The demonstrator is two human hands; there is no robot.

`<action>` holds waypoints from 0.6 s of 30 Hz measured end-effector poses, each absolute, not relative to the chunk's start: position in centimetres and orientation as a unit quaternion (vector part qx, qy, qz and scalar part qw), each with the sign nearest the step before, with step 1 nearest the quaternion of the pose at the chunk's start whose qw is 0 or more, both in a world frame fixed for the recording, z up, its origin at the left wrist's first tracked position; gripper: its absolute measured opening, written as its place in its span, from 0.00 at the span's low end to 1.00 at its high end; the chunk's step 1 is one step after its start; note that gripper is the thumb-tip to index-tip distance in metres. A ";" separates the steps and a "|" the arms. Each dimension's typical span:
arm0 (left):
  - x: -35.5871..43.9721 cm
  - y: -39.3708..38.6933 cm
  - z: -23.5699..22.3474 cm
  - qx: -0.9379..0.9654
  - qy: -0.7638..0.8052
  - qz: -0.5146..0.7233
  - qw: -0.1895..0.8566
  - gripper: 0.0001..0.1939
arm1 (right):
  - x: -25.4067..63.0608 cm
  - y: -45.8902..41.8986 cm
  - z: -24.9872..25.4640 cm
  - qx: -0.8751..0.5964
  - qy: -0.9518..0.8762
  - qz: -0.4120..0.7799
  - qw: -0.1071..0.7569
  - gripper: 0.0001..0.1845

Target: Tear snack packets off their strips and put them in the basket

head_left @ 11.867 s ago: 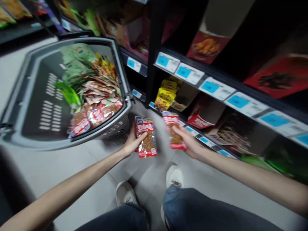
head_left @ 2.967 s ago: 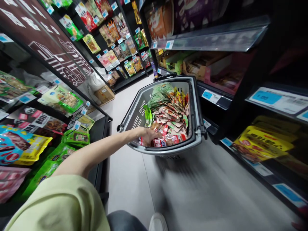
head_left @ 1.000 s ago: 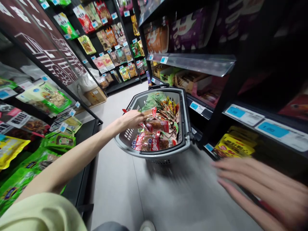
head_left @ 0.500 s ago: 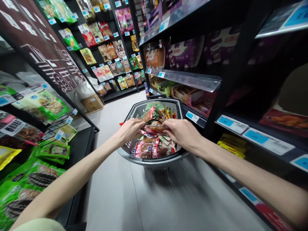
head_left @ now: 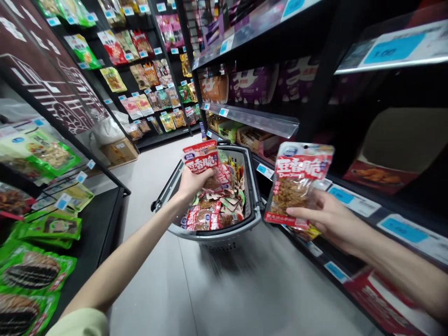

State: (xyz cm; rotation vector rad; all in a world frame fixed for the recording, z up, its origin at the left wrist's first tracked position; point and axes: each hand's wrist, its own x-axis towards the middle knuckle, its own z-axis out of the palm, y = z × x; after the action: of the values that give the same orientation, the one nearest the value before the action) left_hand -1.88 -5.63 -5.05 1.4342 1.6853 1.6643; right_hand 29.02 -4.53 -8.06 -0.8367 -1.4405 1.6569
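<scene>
My right hand [head_left: 324,214] is closed on a red-topped snack packet [head_left: 296,186] with a clear window showing brown pieces. It holds this packet upright in front of the right-hand shelf, to the right of the basket. Another packet of the same red kind [head_left: 201,156] is gripped in my left hand [head_left: 194,184], over the far left part of the basket. The grey shopping basket [head_left: 210,237] is filled with many small packets, and several red and brown ones [head_left: 206,218] lie at its near side. My left fingers partly hide the packet they hold.
Dark shelving with price tags [head_left: 395,228] runs close along the right. To the left, a low black shelf [head_left: 96,224] carries green snack bags [head_left: 31,268]. A cardboard box [head_left: 119,151] stands on the floor beyond, before a wall of hanging packets [head_left: 140,74].
My hands were together over the basket's contents; now they are apart. My right hand has moved right with a packet, and my left hand has raised another. The view has shifted slightly right.
</scene>
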 end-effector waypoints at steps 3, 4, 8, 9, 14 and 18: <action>-0.2 -5.9 -4.6 0.449 0.533 0.665 0.269 0.14 | 28.6 -4.9 -8.3 -0.306 -0.566 0.671 0.367 0.23; 0.2 -6.1 -4.5 0.429 0.522 0.676 0.294 0.14 | 28.5 -5.0 -8.3 -0.299 -0.573 0.669 0.367 0.22; 1.7 -7.2 -4.0 0.360 0.511 0.669 0.401 0.13 | 28.0 -5.3 -8.0 -0.281 -0.613 0.631 0.382 0.23; 2.1 -7.5 -4.0 0.348 0.511 0.662 0.424 0.12 | 27.8 -5.4 -7.8 -0.270 -0.630 0.617 0.387 0.22; 4.9 -8.4 -4.2 0.314 0.503 0.634 0.496 0.11 | 26.0 -5.8 -7.7 -0.179 -0.738 0.489 0.429 0.12; 6.3 -8.5 -4.7 0.317 0.494 0.628 0.511 0.12 | 25.4 -5.8 -8.4 -0.250 -0.701 0.473 0.471 0.14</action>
State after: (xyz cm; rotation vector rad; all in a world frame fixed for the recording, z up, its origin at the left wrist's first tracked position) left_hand 6.34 -8.46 -4.67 0.7623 1.1890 1.5107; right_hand 25.38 -5.75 -8.38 -0.6136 -1.7185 1.1593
